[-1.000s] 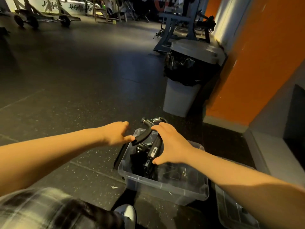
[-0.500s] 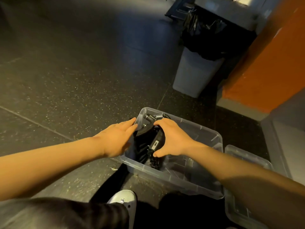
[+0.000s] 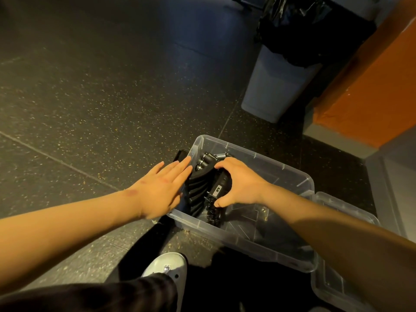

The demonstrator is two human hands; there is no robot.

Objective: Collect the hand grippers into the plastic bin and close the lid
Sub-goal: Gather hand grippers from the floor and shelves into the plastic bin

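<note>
Clear plastic bin (image 3: 299, 183) sits on the dark speckled floor (image 3: 90, 86), lid off. The lid (image 3: 346, 210), also clear, lies flat on the floor just right of the bin, partly hidden by the right forearm.

Hand grippers (image 3: 200, 192): a bundle of black handles packed side by side in the left end of the bin, against its left wall. Metal knobs and a coil spring show at the far end of the bundle. The right part of the bin shows only its bare ribbed bottom.

Left hand (image 3: 164, 190): fingers straight and together, laid across the bin's left rim, with the fingertips at the far-left corner. The palm side faces the handles; contact cannot be confirmed.

Right hand (image 3: 238, 183): fingers curled over the top of the bundle from the right, thumb on its near side. It grips the grippers inside the bin.

A black object (image 3: 180, 156) lies on the floor touching the outside of the bin's far-left corner; what it is cannot be told.

Far right: grey trash can (image 3: 274, 86) with a black liner (image 3: 304, 30), beside an orange wall (image 3: 371, 75). Near edge: a light shoe (image 3: 166, 266) and a dark trouser leg.
</note>
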